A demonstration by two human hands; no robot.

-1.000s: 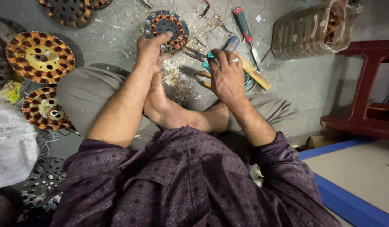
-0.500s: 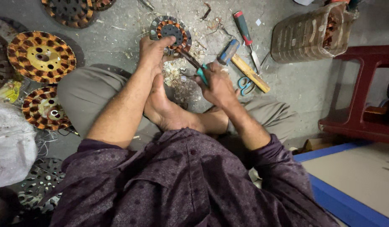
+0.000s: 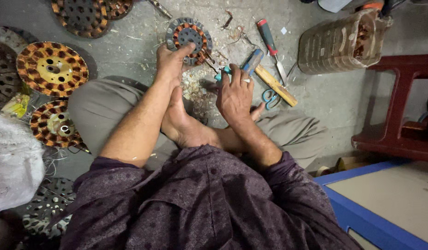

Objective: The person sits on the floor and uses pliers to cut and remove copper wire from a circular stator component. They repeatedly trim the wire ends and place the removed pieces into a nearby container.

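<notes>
A round motor stator with copper windings lies on the grey floor ahead of my crossed legs. My left hand rests on its near edge, fingers gripping the rim. My right hand is closed around teal-handled pliers, whose jaws point at the stator's right side. A ring shows on that hand. Copper scraps and debris lie between the hands.
A red-handled screwdriver, a wooden stick and blue scissors lie right of the hands. More wound stators sit at left. A plastic jar of copper bits, a red stool and a white sack surround me.
My right hand picked up the pliers from the tool pile and brought them left to the stator. My left hand stayed on the stator's rim.
</notes>
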